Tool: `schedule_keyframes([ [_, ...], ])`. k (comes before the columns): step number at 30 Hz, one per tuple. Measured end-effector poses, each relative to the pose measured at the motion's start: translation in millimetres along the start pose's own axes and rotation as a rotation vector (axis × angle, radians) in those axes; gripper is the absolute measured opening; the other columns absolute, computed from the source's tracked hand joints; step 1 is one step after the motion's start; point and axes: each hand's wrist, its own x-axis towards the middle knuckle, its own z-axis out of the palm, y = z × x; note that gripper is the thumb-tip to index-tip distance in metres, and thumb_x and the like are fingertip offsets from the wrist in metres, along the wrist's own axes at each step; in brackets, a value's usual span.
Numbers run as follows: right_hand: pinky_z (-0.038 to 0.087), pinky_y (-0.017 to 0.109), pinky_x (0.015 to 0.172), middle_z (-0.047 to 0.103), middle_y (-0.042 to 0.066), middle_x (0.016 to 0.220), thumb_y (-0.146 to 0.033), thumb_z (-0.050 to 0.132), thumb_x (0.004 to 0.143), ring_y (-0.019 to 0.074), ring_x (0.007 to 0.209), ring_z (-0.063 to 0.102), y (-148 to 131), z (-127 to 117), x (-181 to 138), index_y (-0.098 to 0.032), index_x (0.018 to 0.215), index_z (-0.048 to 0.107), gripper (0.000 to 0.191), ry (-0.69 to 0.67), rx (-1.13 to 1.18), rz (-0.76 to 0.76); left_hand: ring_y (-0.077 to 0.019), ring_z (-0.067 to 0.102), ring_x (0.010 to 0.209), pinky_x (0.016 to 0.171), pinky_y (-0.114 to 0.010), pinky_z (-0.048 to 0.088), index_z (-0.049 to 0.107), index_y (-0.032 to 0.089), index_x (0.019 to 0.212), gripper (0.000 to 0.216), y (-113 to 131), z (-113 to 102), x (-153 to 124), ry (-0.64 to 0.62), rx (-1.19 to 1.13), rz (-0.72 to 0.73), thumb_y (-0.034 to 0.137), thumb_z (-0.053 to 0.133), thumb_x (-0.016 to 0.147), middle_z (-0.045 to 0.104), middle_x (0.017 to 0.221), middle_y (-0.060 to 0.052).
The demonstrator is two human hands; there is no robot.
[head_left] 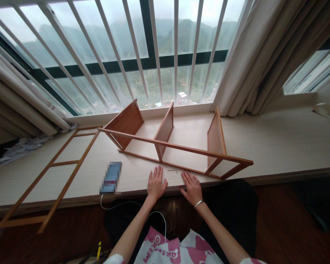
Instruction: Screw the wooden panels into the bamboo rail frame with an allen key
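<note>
My left hand [156, 182] lies flat on the light wooden window ledge [277, 143], fingers stretched forward, holding nothing. Just to its right my right hand [191, 187] rests flat the same way, a silver bracelet on its wrist. Between the two hands' fingertips lies a small L-shaped metal key [172, 171]. Right beyond the hands stands a partly built wooden shelf [165, 139] on its side, with three brown panels joined by thin rails. Neither hand touches the shelf.
A loose wooden ladder-like frame [53, 172] lies on the ledge at the left, its end sticking over the edge. A phone [111, 178] with a white cable sits left of my left hand. Window bars and curtains stand behind; crumpled paper [19, 149] lies far left.
</note>
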Motion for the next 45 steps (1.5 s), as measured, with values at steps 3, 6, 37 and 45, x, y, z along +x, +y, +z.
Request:
schedule_keyframes([
  [3, 0.022, 0.042, 0.102, 0.037, 0.006, 0.136, -0.036, 0.048, 0.079, 0.0229, 0.125, 0.032, -0.4, 0.0, 0.0, -0.019, 0.136, 0.026, 0.063, 0.008, -0.019, -0.014, -0.0230, 0.020, 0.133, 0.110, -0.043, 0.014, 0.023, 0.016, 0.136, 0.058, -0.2, -0.3, -0.5, 0.003, -0.002, -0.001, 0.032, 0.035, 0.082, 0.023, 0.143, -0.006],
  [6, 0.022, 0.042, 0.101, 0.036, 0.007, 0.137, -0.034, 0.046, 0.080, 0.0232, 0.125, 0.032, -0.5, -1.2, 0.3, -0.019, 0.136, 0.025, 0.062, 0.005, -0.026, -0.018, -0.0230, 0.021, 0.133, 0.110, -0.042, 0.014, 0.023, 0.016, 0.137, 0.058, 0.1, -0.4, -0.7, 0.000, -0.004, -0.003, 0.032, 0.035, 0.082, 0.022, 0.143, -0.006],
  [37, 0.022, 0.042, 0.100, 0.037, 0.007, 0.136, -0.035, 0.047, 0.080, 0.0243, 0.124, 0.032, -0.1, -2.0, 0.2, -0.018, 0.136, 0.026, 0.062, 0.017, -0.023, -0.027, -0.0233, 0.020, 0.133, 0.109, -0.044, 0.014, 0.023, 0.016, 0.137, 0.058, 0.4, 0.2, -0.7, -0.004, -0.011, -0.005, 0.031, 0.035, 0.082, 0.024, 0.143, -0.006],
  [45, 0.020, 0.043, 0.102, 0.036, 0.006, 0.137, -0.037, 0.048, 0.079, 0.0237, 0.125, 0.031, -0.1, 1.0, -0.7, -0.019, 0.136, 0.026, 0.063, -0.002, -0.001, -0.007, -0.0229, 0.019, 0.133, 0.109, -0.043, 0.014, 0.022, 0.016, 0.137, 0.058, -0.3, 1.5, -0.8, -0.024, -0.007, -0.012, 0.031, 0.034, 0.082, 0.021, 0.144, -0.006],
])
